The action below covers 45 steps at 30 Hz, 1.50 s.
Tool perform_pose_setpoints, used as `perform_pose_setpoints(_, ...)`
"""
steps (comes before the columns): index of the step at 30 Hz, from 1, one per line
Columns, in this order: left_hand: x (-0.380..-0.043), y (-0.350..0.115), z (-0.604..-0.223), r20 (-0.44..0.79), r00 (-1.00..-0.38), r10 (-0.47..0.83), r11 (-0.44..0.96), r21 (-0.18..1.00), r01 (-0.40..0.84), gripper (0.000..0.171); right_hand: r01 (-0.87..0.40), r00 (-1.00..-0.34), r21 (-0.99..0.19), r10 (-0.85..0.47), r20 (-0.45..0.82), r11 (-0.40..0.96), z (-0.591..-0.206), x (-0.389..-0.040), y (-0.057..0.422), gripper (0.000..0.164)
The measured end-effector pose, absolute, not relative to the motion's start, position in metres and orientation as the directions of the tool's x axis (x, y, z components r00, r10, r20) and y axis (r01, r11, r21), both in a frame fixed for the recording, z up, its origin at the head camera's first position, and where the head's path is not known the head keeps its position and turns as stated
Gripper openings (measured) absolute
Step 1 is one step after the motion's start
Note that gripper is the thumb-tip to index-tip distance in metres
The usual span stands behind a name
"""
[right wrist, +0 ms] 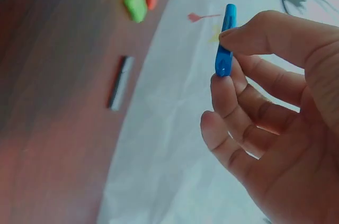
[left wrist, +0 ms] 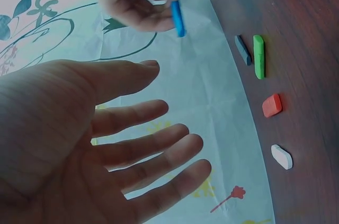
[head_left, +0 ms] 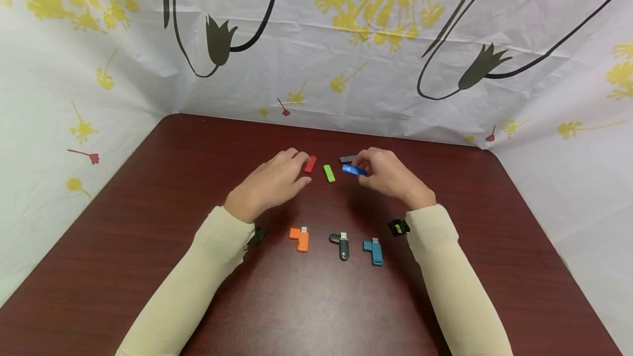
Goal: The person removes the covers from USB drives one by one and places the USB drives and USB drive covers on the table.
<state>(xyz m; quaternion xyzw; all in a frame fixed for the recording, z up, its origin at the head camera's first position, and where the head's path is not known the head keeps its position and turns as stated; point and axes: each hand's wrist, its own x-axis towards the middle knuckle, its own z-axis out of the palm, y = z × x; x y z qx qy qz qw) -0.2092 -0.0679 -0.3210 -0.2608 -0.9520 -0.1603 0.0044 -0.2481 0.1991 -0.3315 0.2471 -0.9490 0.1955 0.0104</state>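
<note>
My right hand (head_left: 390,176) pinches a blue USB flash drive (head_left: 351,170) between thumb and fingers, raised above the far part of the table. In the right wrist view the thumb presses on one side of the blue drive (right wrist: 225,64). My left hand (head_left: 275,181) hovers with fingers apart and nothing in them, close to a red flash drive (head_left: 310,164). Between the hands lies a green flash drive (head_left: 329,173). A grey one (head_left: 347,159) lies just behind the blue drive. A small white piece (left wrist: 282,157) shows beside the red one in the left wrist view; my left hand hides it from the head view.
Nearer on the brown table (head_left: 316,312) sits a row of flash drives with bare metal plugs and caps turned sideways: orange (head_left: 303,240), dark grey (head_left: 343,247) and teal (head_left: 377,252). A white patterned sheet (head_left: 316,70) hangs along the table's back and sides.
</note>
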Motion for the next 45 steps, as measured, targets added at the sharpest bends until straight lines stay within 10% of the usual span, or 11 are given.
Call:
perform_pose_setpoints(12,-0.209,-0.06,-0.319,0.221,-0.811,0.542,0.75,0.309,0.585,0.049,-0.587,-0.81,-0.327,-0.541,0.228,0.741,-0.301,-0.221,0.174,0.024)
perform_pose_setpoints(26,-0.207,-0.056,-0.319,0.494,-0.615,0.615,0.61,0.196,0.768,0.035,-0.674,-0.735,-0.256,-0.596,0.321,0.693,-0.291,-0.206,0.16,0.024)
perform_pose_setpoints(45,-0.206,-0.053,-0.316,0.599,-0.547,0.585,0.587,0.153,0.795,0.024,-0.7,-0.704,-0.242,-0.591,0.393,0.672,-0.292,-0.204,0.16,0.026)
